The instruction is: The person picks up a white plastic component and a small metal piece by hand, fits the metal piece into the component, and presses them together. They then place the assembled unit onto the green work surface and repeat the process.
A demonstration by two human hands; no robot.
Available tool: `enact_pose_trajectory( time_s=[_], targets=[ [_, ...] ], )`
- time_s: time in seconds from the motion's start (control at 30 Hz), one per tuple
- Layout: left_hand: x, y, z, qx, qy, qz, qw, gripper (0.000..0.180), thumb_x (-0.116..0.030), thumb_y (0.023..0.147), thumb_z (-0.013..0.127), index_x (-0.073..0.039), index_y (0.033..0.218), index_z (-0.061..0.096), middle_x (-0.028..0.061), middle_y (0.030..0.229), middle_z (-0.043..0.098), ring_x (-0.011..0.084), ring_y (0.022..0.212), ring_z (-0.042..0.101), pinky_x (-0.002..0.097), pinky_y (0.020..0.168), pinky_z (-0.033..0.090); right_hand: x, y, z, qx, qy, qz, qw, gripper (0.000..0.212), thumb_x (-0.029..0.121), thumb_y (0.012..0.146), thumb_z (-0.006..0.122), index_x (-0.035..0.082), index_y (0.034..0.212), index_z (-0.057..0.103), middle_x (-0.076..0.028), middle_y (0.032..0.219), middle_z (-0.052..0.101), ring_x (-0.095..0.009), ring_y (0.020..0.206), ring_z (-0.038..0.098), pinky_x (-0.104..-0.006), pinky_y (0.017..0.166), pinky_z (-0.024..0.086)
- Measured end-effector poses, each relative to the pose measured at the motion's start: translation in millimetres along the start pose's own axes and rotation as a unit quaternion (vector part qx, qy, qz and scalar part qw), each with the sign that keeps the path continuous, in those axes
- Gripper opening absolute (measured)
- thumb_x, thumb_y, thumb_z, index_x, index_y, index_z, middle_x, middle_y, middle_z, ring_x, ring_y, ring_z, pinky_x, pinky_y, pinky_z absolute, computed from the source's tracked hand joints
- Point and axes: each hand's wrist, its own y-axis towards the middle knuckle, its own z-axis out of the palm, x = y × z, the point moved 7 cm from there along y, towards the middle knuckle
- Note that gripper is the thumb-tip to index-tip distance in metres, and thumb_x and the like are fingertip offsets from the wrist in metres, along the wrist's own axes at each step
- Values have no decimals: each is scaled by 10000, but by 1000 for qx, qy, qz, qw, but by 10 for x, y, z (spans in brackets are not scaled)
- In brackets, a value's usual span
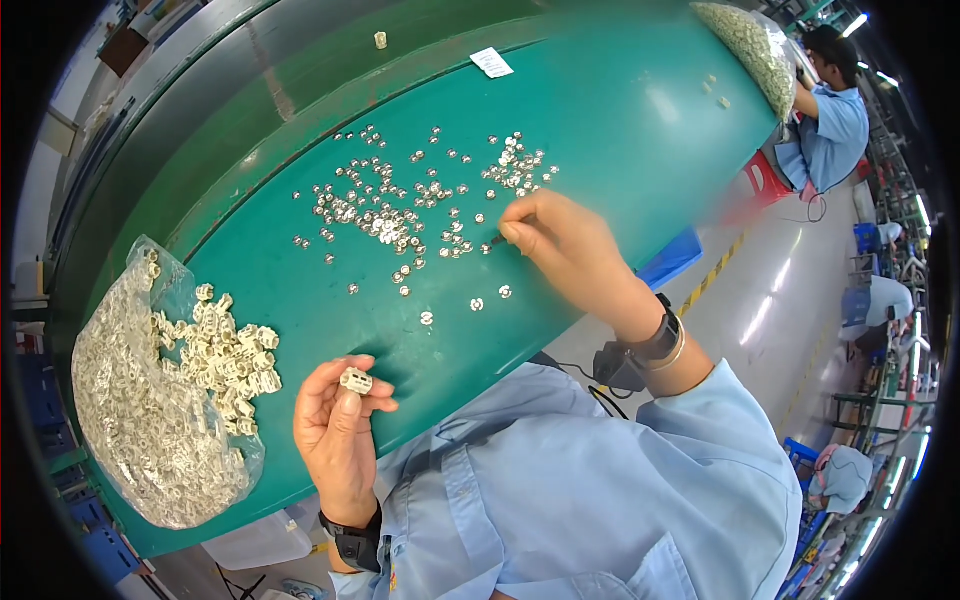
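My left hand point(340, 435) is near the front edge of the green table, its thumb and fingers closed on a small cream plastic housing point(355, 381) with openings in its side. Farther right, my right hand point(565, 245) reaches over the table with thumb and forefinger pinched together. Something small and dark shows at those fingertips, too little of it to name. Just left of them lie many small round metal clips point(385, 222), scattered and partly heaped. Three single metal clips point(477, 304) lie apart, closer to me.
At the left, a clear plastic bag point(150, 420) full of cream housings spills a loose heap point(235, 350) onto the green table point(620, 130). A white paper slip point(492, 63) lies at the far side. Another filled bag point(750, 55) stands far right, beside a seated person point(835, 125).
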Motion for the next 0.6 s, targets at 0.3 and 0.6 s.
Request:
enact_pose_trajectory(
  time_s=[0.3, 0.6],
  targets=[
    [-5, -12, 7, -6, -4, 19, 1000, 265, -18, 900, 595, 1, 1160, 545, 202, 1157, 563, 193, 843, 634, 299, 682, 537, -92, 107, -163, -53, -7, -14, 998, 137, 143, 933, 596, 21, 994, 613, -56, 901, 608, -144, 789, 589, -279, 722, 486],
    [-3, -7, -2, 0, 6, 27, 1000, 268, -76, 895, 631, -10, 1138, 538, 176, 1126, 559, 176, 787, 607, 283, 650, 518, -55, 321, -153, -50, -51, -42, 997, 144, 142, 933, 588, 18, 999, 615, -81, 914, 627, -173, 811, 613, -297, 734, 491]
  ],
)
